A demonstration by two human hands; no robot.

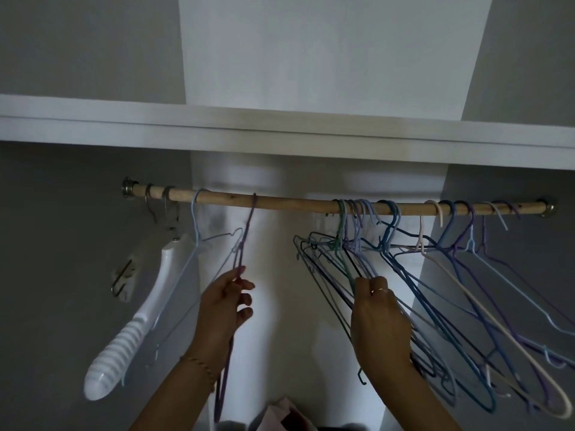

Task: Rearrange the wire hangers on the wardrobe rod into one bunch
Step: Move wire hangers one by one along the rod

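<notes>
with the left hand [225, 301] pinched on a lone purple hanger [245, 241] at centre-left and the right hand [378, 309] gripping the bunched hangers [351, 244] mid-rod [295, 203], dragging sideways could snag crossed wires or unhook one.

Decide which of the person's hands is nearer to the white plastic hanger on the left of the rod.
Left. The left hand pinches a purple wire hanger just right of the white plastic hanger; the right hand is further right, at the hanger bunch.
</notes>
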